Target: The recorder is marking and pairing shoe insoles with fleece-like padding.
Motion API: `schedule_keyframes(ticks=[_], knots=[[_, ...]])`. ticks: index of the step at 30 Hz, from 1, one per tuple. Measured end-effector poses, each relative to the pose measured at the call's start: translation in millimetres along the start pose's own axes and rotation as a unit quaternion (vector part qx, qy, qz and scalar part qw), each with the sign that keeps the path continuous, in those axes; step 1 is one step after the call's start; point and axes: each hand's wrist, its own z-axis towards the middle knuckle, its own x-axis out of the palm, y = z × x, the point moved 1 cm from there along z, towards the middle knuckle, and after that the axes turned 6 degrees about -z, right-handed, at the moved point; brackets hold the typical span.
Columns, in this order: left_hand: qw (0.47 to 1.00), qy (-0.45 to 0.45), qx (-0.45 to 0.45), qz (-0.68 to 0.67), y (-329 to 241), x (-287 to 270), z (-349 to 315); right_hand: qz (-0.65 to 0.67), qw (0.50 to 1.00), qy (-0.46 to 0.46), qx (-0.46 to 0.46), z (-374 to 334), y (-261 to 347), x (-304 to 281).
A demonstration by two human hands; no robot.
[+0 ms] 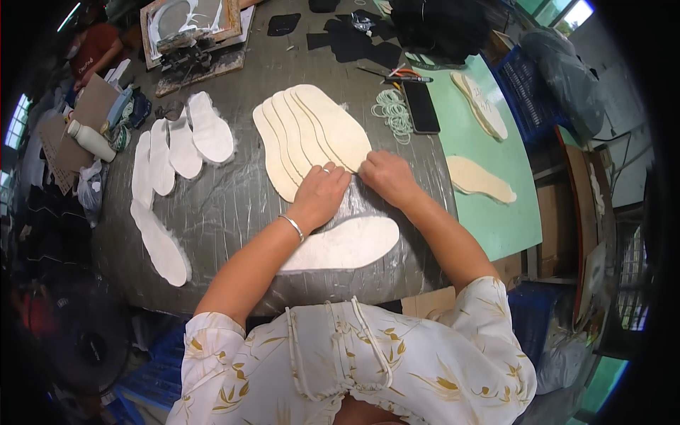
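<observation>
A fanned, overlapping row of cream insoles (308,131) lies on the grey table in front of me. My left hand (322,193), with a ring and a bracelet, has its fingers closed on the near edge of the fan. At the fan's right-hand end, the curled fingers of my right hand (386,177) pinch the edge of the top insole; their tips are partly hidden. A single white insole (347,244) lies flat nearer to me, partly under my left forearm. Farther left are several white fuzzy-edged insoles (180,145), spread in a loose arc.
Right of the fan are a phone (421,108), pale rubber bands (393,113) and orange-handled pliers (405,73). Cream insoles (482,180) rest on a green board (496,223). A framed screen (191,28) stands far left, near a white bottle (91,140) and another person (95,49).
</observation>
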Motion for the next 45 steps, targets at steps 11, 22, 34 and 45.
schedule_keyframes(ticks=[11, 22, 34, 45], knots=[[0.999, -0.027, -0.022, -0.033, 2.3, 8.5, 4.0, -0.032, 0.997, -0.002, -0.068, 2.1, -22.2, 3.5], [0.998, -0.066, 0.002, 0.013, 7.9, -3.9, -19.2, 0.348, 0.897, 0.126, 0.239, 25.2, -8.1, -4.8], [1.000, 0.001, -0.014, 0.017, 7.5, 0.9, -23.9, 0.229, 0.901, -0.144, 0.338, 139.1, -113.4, -59.1], [0.998, -0.044, -0.037, -0.029, 10.4, -2.9, -11.8, -0.009, 0.875, -0.376, 0.305, 202.0, -147.9, -155.8]])
